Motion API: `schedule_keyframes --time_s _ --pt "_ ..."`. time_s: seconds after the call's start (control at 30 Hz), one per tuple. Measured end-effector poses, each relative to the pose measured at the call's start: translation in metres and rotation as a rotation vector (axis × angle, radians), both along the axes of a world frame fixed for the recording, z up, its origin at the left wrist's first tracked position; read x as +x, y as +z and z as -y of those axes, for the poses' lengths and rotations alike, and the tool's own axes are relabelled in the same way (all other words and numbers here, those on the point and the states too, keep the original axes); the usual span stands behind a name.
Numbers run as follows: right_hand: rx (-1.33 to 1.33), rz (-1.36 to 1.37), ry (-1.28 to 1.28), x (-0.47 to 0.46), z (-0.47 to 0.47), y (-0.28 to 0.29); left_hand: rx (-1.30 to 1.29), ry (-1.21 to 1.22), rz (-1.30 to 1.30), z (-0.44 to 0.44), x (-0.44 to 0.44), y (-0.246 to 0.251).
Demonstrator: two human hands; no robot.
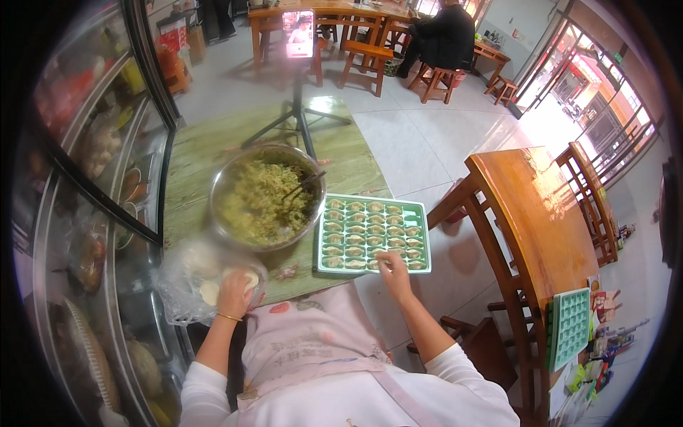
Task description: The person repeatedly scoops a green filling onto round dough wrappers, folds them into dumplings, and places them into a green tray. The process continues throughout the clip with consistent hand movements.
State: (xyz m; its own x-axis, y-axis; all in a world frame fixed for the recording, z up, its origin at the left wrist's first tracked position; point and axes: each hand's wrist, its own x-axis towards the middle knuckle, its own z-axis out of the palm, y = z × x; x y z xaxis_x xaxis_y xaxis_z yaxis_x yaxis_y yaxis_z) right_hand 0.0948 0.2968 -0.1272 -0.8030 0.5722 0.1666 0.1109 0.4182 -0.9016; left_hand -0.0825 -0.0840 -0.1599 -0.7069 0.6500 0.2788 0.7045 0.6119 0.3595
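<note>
My left hand (235,292) is at a clear plastic bag (181,283) of round dough wrappers (210,292), its fingers on a pale wrapper (251,278). My right hand (396,275) reaches over the near edge of a green compartment tray (427,229). Its bent fingertips are at a dumpling (375,264) in the front row; whether they grip it is hidden. Pleated dumplings fill most compartments, while a few at the far right corner are bare. Beyond the bag stands a steel bowl (214,205) of chopped green-yellow filling (261,200), with dark chopsticks (304,185) stuck in it.
A phone (298,34) on a tripod (299,115) stands at the far end of the green table (197,147). A glass-fronted cabinet (114,205) borders the left. At right, a wooden table (528,213) bears stacked green trays (571,328). A person (445,37) sits farther back.
</note>
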Motion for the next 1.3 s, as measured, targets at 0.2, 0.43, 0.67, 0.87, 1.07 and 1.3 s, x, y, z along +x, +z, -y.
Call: schedule_keyframes --time_s 0.2,0.43,0.67,0.87,1.07,1.3 --pt "-0.398 0.101 0.265 -0.014 0.087 0.018 0.233 0.208 0.263 0.004 -0.018 -0.002" --pt "-1.644 0.379 0.803 -0.035 0.157 0.022 0.301 -0.094 0.473 -0.021 0.021 0.062" --pt "-1.613 0.5 0.557 -0.034 0.15 0.01 0.198 -0.544 0.358 -0.042 0.043 0.102" --pt "-1.101 0.364 0.527 -0.045 0.136 0.028 0.35 -0.152 0.501 -0.04 -0.01 0.114" --pt "-0.639 0.111 0.475 -0.048 0.12 0.069 0.241 0.148 0.227 -0.047 -0.047 0.128" --pt "0.575 0.348 0.608 -0.068 0.097 0.096 -0.091 0.125 0.227 -0.082 -0.065 0.128"
